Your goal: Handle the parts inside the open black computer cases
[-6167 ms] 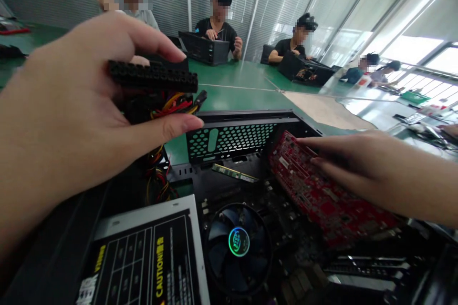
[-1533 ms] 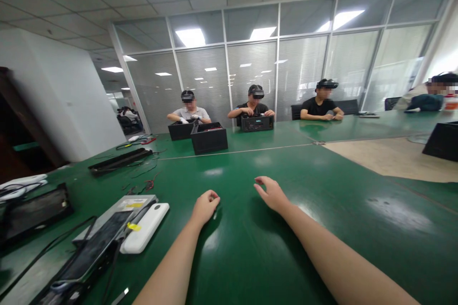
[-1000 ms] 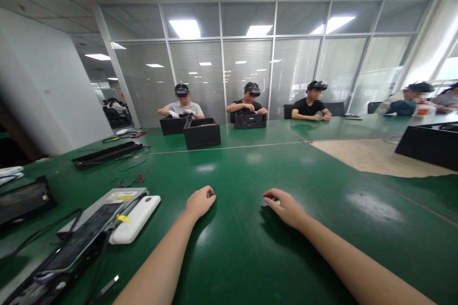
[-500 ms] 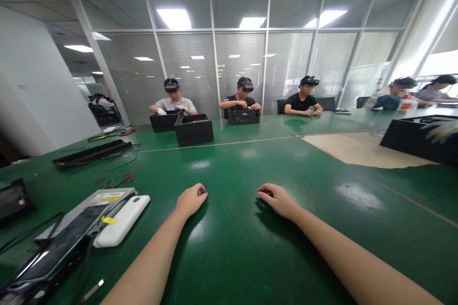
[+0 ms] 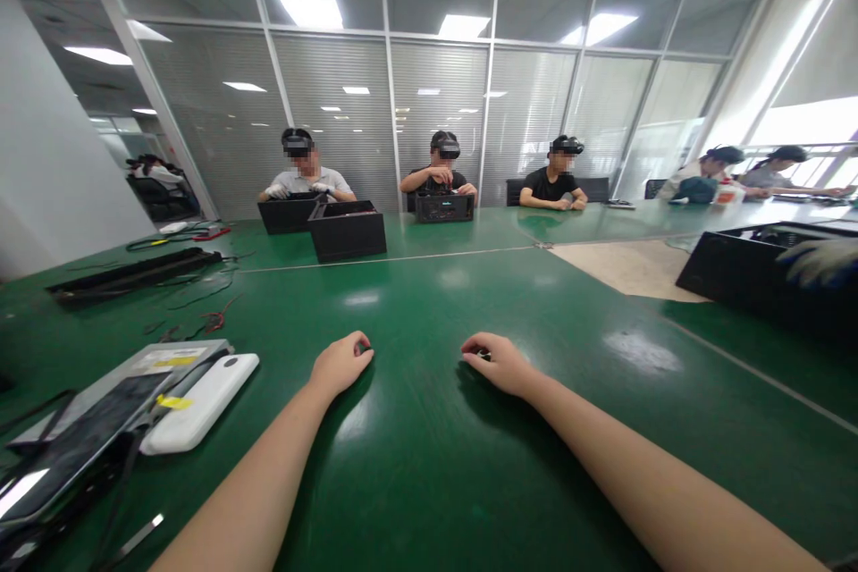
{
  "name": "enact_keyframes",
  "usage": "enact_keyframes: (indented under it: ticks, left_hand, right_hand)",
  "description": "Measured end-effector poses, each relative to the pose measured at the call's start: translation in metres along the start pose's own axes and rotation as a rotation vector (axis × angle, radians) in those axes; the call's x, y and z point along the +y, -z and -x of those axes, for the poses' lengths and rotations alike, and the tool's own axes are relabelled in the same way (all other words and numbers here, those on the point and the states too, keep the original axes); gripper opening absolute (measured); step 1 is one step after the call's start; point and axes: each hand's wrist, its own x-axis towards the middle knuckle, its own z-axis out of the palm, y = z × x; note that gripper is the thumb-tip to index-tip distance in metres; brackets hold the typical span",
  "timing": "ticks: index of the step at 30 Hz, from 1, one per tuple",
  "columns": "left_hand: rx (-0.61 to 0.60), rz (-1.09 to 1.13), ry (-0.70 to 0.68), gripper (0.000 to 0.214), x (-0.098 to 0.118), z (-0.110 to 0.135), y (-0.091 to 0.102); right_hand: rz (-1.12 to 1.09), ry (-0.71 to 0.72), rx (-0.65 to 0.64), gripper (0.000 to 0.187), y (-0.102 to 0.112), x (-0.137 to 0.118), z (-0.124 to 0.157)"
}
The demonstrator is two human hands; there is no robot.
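Observation:
My left hand [image 5: 342, 363] rests on the green table [image 5: 416, 474], its fingers curled in and the thumb near the forefinger. What lies inside that curl, if anything, is hidden. Across from it, my right hand [image 5: 501, 363] is curled in the same way, with a small dark and shiny bit showing between thumb and fingers, too small to name. A gap of bare tabletop separates the two hands. Left of my left forearm lie a white rounded device [image 5: 201, 407] with a yellow tag and a dark flat panel [image 5: 87, 429] with cables.
Black cases [image 5: 349, 232] stand across the table before co-workers, one with a hand raised over a case [image 5: 443, 207]. Another black case [image 5: 730, 273] is at right, with a co-worker's gloved hand. A long black part [image 5: 134, 275] and loose wires [image 5: 215, 318] lie at left.
The view has turned a little to the right, so the surroundings shift left. Both my hands keep much the same curled pose. The middle co-worker has raised one hand.

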Motion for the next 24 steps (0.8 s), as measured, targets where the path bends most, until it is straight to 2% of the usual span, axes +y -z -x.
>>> enact_keyframes:
  ticks: [5, 9, 12, 14, 17, 20, 22, 24]
  left_hand:
    - [-0.015, -0.003, 0.01, 0.026, 0.001, 0.001, 0.001]
    - [-0.033, 0.003, 0.008, 0.028, 0.001, -0.001, 0.003]
    - [-0.048, 0.013, 0.008, 0.03, 0.001, -0.003, 0.004]
    - [-0.053, 0.019, 0.008, 0.031, 0.0, -0.004, 0.004]
    - [-0.05, 0.023, 0.004, 0.031, -0.001, -0.004, 0.004]
    - [-0.044, 0.016, 0.01, 0.032, -0.001, -0.005, 0.004]
    - [-0.046, 0.013, 0.022, 0.032, -0.001, -0.006, 0.003]
    - [-0.041, 0.006, 0.028, 0.033, -0.001, -0.008, 0.002]
  right_hand:
    - [0.1, 0.056, 0.018, 0.02, 0.003, -0.019, 0.001]
    - [0.224, 0.053, 0.119, 0.031, 0.013, -0.057, 0.001]
    - [0.43, 0.039, 0.176, 0.044, 0.034, -0.09, -0.009]
    - [0.591, -0.026, 0.217, 0.053, 0.058, -0.101, -0.023]
    - [0.792, -0.269, 0.319, 0.058, 0.103, -0.094, -0.048]
    - [0.918, -0.562, 0.333, 0.061, 0.136, -0.068, -0.068]
    - [0.914, -0.65, 0.255, 0.056, 0.143, -0.052, -0.075]
    - [0.887, -0.662, 0.184, 0.05, 0.139, -0.044, -0.077]
